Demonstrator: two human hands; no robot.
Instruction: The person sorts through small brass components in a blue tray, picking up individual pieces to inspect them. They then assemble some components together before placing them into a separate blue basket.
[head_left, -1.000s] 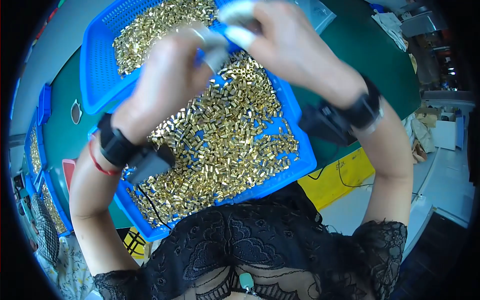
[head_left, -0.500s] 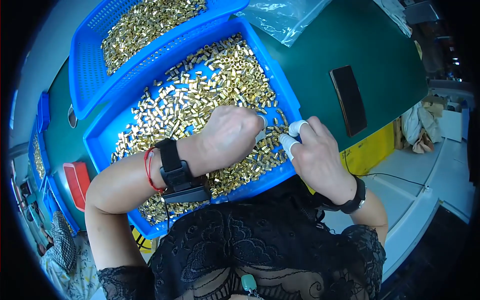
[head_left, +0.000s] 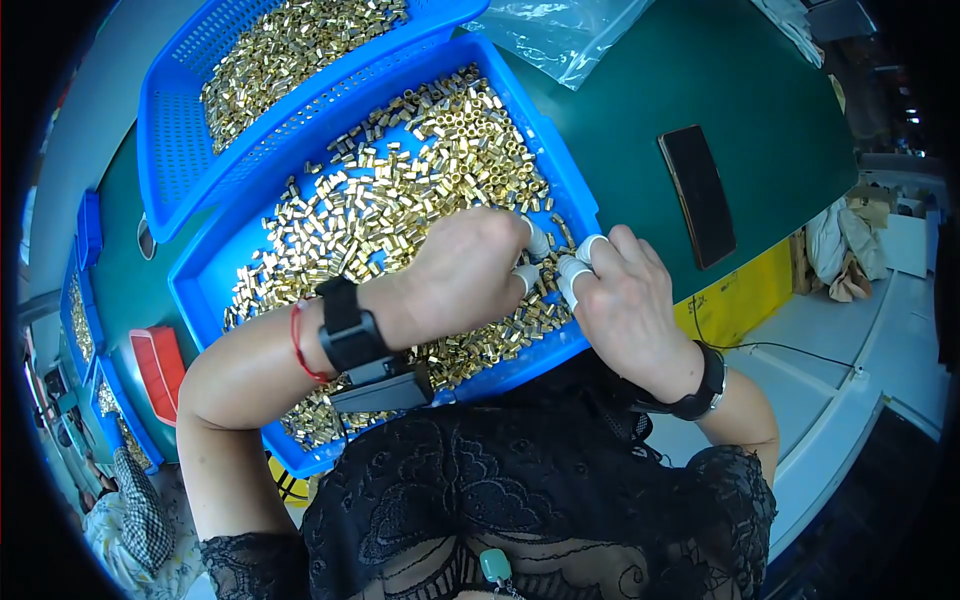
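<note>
A blue plastic tray [head_left: 205,275] lies before me with many small brass fittings [head_left: 400,205], hollow and hexagon-sided, spread over its floor. My left hand [head_left: 465,270] is over the right part of the tray, fingers bent together in a pinch. Close beside it, my right hand [head_left: 630,305] reaches in over the right rim, its fingers also pinched. White finger covers [head_left: 568,275] sit on fingertips of both hands. The fingertips nearly meet just above the fittings. What lies between them is too small and covered to make out.
A blue perforated basket [head_left: 165,190] of similar fittings rests against the tray's far side. On the green table [head_left: 790,110] are a clear plastic bag [head_left: 570,35] and a dark phone [head_left: 697,195]. A red bin [head_left: 158,370] and more blue trays stand at the left.
My left hand has turned a little, its covered fingertips now showing more. My right hand has shifted slightly left and down, and the two hands' fingertips are closer together.
</note>
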